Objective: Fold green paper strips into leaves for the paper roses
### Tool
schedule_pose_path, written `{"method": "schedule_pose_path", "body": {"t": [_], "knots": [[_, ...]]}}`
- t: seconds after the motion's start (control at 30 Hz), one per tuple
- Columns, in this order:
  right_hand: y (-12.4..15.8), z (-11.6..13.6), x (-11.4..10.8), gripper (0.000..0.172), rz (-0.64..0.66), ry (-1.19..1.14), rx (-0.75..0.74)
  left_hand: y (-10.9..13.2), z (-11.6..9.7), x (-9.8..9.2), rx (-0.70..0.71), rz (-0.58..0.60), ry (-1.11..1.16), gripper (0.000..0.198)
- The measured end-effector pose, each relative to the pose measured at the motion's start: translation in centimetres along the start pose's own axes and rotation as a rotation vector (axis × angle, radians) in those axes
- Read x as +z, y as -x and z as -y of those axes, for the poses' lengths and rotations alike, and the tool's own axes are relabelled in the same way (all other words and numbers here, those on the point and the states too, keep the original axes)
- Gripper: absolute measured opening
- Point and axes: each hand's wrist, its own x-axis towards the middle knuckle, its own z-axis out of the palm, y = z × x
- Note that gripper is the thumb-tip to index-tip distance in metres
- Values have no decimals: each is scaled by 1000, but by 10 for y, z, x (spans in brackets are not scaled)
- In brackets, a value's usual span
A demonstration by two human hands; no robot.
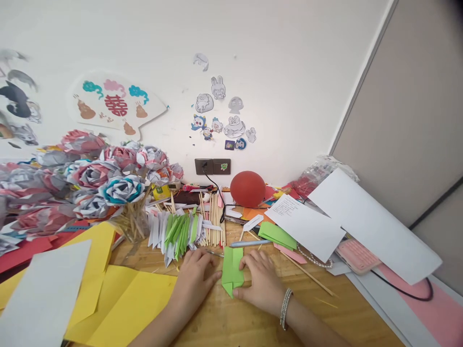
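Folded green paper (pixel 232 266) sits between the hands, desk (pixel 226 323) wood showing nearward. The right hand (pixel 263 275) touches its right edge — fingers' pinch unclear; the left hand (pixel 195 274), fingers parted, is just beside.

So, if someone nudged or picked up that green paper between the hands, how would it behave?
The green paper would probably feel light and bendy, since it looks like a thin sheet. Its pointed near end may be stiffer, where folds seem to overlap. Being flat, it would likely slide rather than roll.
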Motion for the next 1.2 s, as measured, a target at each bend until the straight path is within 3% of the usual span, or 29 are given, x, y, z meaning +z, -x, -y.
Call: {"method": "schedule_pose_path", "body": {"t": [0.1, 0.3, 0.43, 0.57, 0.63, 0.7, 0.8, 0.9, 1.0, 1.1, 1.2], "knots": [[0, 2, -2, 39, 12, -22, -13, -1, 9, -4, -12, -47, 52, 11], [-8, 2, -19, 30, 216, -237, -209, -1, 8, 0, 22, 47, 289, 41], [-11, -1, -29, 21, 149, -308, -156, -3, 9, -1, 26, 113, 264, 36], [-9, -2, -30, 48, 212, -160, -140, -2, 3, -6, 36, 123, 202, 22], [-9, -3, -30, 41, 154, -93, -128, 0, -1, -8, 84, 138, 150, 15], [-10, -4, -31, 31, 0, -96, -66, 2, -4, -8, 75, 123, 99, 18], [-9, -2, -31, 28, -203, -131, -53, 7, -7, -5, -82, 81, 152, 12], [-5, 4, -25, 24, -83, -74, -301, 10, -10, 0, -209, 80, 314, 22], [-3, 8, -17, 6, 56, 89, -509, 10, -12, 0, -232, 119, 414, 21], [-5, 4, -16, 13, 74, 190, -499, 8, -11, -3, -192, 187, 403, 21], [-7, -2, -21, 11, 76, 190, -484, 7, -8, -8, -79, 222, 301, 35]]}}
